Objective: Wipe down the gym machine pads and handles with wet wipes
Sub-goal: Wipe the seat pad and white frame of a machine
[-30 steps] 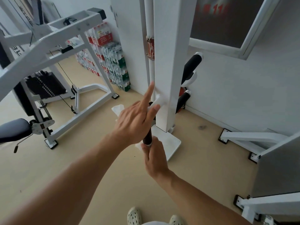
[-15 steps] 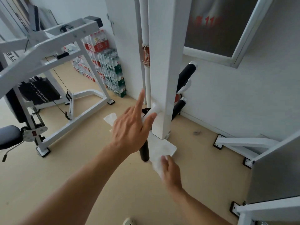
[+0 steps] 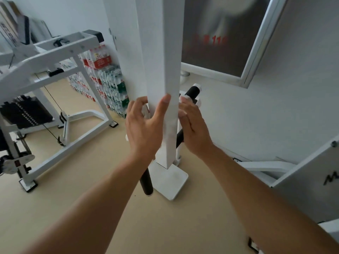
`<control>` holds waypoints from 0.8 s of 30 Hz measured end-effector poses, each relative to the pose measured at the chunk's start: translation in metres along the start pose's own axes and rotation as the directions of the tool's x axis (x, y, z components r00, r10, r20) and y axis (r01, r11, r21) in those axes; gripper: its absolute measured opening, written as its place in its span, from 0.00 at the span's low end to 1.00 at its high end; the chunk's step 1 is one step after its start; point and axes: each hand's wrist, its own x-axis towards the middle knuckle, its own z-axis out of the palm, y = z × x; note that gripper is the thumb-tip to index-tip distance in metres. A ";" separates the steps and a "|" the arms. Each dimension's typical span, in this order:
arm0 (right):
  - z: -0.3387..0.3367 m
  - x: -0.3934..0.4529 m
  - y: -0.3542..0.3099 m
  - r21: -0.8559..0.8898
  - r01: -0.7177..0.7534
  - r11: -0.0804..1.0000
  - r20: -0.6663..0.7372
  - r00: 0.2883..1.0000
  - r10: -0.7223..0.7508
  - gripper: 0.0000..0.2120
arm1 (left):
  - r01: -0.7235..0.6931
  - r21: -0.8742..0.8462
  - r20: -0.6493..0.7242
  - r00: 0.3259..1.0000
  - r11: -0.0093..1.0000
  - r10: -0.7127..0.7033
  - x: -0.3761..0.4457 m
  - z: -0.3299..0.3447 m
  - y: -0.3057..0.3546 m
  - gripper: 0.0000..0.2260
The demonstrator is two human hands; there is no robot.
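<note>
Two hands flank the white upright post (image 3: 161, 74): left hand (image 3: 145, 125) curls round its left edge, thumb on the front face. Right hand (image 3: 192, 125) presses a wet wipe (image 3: 184, 98) behind the post, fingers fairly straight, beside the black handle (image 3: 192, 91).

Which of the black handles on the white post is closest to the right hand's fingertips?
The upper black handle with the white end cap, slanting up right of the post. The right hand reaches its base; the lower black handle hangs near the floor.
</note>
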 end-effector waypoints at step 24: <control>-0.027 0.061 0.050 -0.308 0.287 0.907 0.088 0.958 -0.273 0.16 | -0.060 0.054 -0.047 0.997 0.997 0.062 0.003 0.001 -0.008 0.31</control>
